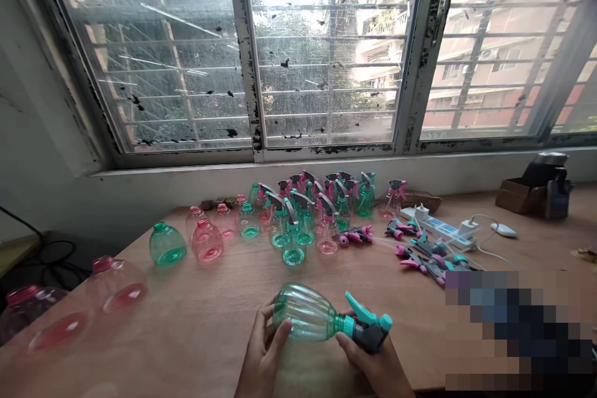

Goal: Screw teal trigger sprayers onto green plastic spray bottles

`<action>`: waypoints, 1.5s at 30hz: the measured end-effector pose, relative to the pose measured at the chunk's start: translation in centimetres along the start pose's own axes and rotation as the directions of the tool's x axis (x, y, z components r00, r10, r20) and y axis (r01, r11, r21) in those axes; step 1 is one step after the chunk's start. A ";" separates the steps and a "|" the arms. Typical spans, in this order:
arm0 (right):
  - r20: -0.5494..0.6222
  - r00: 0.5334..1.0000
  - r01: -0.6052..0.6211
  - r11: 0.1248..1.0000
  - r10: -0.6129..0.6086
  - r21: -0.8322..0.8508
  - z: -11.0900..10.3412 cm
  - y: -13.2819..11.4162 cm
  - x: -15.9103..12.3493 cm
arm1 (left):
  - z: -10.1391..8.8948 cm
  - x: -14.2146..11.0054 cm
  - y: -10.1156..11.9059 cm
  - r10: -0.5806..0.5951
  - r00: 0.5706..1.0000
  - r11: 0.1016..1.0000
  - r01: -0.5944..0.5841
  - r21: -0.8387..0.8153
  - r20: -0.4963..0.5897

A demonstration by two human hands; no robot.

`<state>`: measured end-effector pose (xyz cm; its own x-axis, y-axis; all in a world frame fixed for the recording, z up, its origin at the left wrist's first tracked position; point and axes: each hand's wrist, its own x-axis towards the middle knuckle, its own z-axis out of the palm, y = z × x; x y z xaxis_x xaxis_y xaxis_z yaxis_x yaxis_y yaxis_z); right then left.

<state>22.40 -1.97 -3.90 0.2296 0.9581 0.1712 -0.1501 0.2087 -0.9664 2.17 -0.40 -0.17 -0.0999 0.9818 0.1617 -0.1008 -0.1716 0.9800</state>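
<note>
A clear green spray bottle [305, 312] lies on its side in the air above the near edge of the table, its base to the left. My left hand [264, 348] is closed around the base end, thumb on the near side. At the neck, my right hand [368, 364] grips the black and teal spray head [370, 329], which sits on the bottle's mouth; its fingers are partly hidden behind. Beyond my hands stand several green and pink bottles with spray heads on, such as a green spray bottle [293, 252].
Bottles without heads stand at the left, among them a green one [168, 245] and a pink one [208, 241]. Loose spray heads [426, 261] lie at the right, near a white power strip [441, 228] with cables. A brown box [525, 193] stands back right. The window wall bounds the table.
</note>
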 end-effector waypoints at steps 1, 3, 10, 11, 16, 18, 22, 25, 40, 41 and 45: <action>-0.006 1.000 -0.016 1.000 0.016 0.014 0.0 0.0 -0.1 | -0.1 0.1 -0.1 0.007 1.000 1.000 -0.007 -0.004 0.007; -0.012 0.999 -0.033 0.999 0.033 0.028 0.1 0.2 -0.1 | -0.2 0.2 -0.2 0.016 1.000 1.000 -0.016 -0.015 0.018; -0.001 0.999 -0.038 0.998 0.039 0.052 0.1 0.0 -0.1 | -0.5 0.5 -0.8 0.035 0.999 0.999 -0.035 -0.035 0.020; 0.000 0.999 -0.040 0.997 0.040 0.066 0.2 -0.2 -0.1 | -0.4 0.4 -0.8 0.036 0.999 0.999 -0.035 -0.035 0.018; -0.047 0.996 -0.060 0.983 0.069 0.175 0.4 -1.5 -0.1 | -0.3 0.0 -0.6 0.043 0.999 0.999 -0.043 -0.006 0.024; -0.059 0.996 -0.060 0.980 0.073 0.192 0.4 -1.8 -0.1 | -0.3 -0.2 -0.3 0.033 0.998 0.999 -0.034 0.029 0.046; -0.049 0.996 -0.061 0.985 0.070 0.163 0.3 -1.0 0.0 | -0.4 -0.4 0.3 -0.010 0.999 0.996 0.007 0.085 0.041; -0.021 0.999 -0.033 0.996 0.034 0.078 0.2 -0.2 0.2 | -0.3 -0.3 0.4 0.006 1.000 0.995 -0.005 0.097 -0.008; 0.082 0.997 0.007 0.994 0.002 -0.111 0.2 -0.5 0.1 | -0.1 -0.1 -0.4 0.023 0.998 1.000 -0.023 -0.001 -0.059; 0.086 0.996 0.003 0.995 0.005 -0.100 0.2 -0.6 0.1 | -0.1 -0.1 -0.4 0.022 0.998 1.000 -0.022 -0.001 -0.058; 0.092 0.994 -0.053 0.999 0.054 -0.015 0.1 -0.6 -0.1 | 0.0 -0.1 -0.4 0.008 0.999 1.000 -0.008 0.002 -0.045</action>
<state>22.35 -2.12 -3.34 0.1318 0.9819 0.1359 -0.1480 0.1551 -0.9768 2.17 -0.42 -0.58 -0.1456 0.9757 0.1639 -0.0978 -0.1791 0.9790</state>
